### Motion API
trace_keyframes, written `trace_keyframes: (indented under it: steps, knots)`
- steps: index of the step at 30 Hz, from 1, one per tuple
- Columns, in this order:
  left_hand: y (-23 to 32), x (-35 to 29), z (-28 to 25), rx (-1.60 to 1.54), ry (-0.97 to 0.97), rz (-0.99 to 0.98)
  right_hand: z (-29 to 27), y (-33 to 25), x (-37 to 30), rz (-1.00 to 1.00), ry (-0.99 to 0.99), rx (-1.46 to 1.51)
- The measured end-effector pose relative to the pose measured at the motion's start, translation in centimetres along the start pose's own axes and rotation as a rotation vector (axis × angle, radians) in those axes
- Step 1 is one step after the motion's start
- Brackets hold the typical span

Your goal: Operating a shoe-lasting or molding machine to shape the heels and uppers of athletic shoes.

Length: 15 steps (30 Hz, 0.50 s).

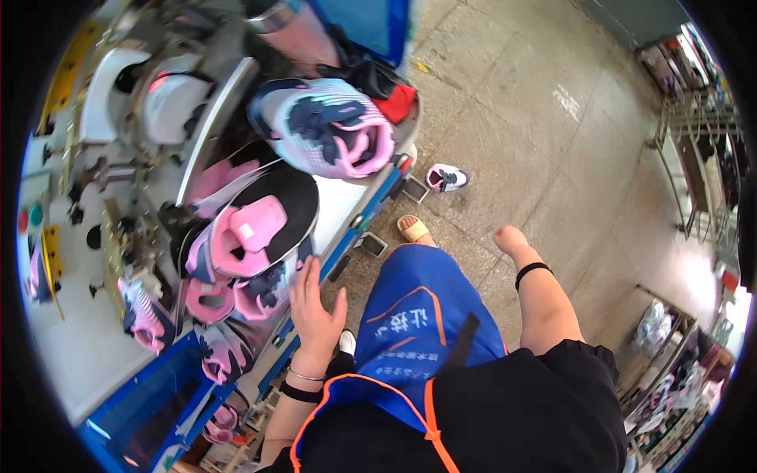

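My left hand [317, 315] is raised beside the workbench edge, fingers stretched and spread, holding nothing. Just past its fingertips are pink and navy sneakers [264, 293] and a round black plate [296, 209] with pink shoe pieces [260, 225] on it. Farther up the bench lies a larger-looking sneaker [327, 130], pale blue and navy with a pink lining, slightly blurred. Out to the right, over the floor, my right hand [511, 239] is curled into a loose fist, with no object showing in it.
Machine parts with white curved covers [177, 102] fill the left side. A blue crate [150, 406] sits at the lower left. One sneaker [447, 178] stands on the floor [536, 142] near my sandalled foot [414, 229]. Metal racks [698, 158] line the right side.
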<state>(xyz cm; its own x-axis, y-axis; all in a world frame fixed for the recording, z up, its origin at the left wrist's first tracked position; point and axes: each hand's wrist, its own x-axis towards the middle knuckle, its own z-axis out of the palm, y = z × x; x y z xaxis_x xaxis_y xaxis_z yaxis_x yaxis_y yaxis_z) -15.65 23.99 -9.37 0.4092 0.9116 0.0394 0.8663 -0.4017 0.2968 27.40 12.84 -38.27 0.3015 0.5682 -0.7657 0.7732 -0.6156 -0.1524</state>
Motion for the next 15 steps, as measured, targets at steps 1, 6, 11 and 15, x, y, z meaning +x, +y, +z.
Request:
trace_keyframes:
  steps: [1,6,11,15]
  knots:
    - [-0.6,-0.6,1.5,0.028,0.050,-0.003,1.0,-1.1,1.4,-0.020,-0.013,0.015]
    - [-1.5,-2.2,6.7,0.339,0.236,-0.039,5.0,-6.8,8.0,-0.147,-0.051,0.052]
    - [-2.6,-3.2,11.6,0.261,0.435,-0.124,13.8,-7.9,21.3,-0.201,-0.123,0.019]
    - [-2.2,-2.9,13.6,0.254,0.576,-0.164,17.9,-10.9,28.7,-0.162,-0.203,0.132]
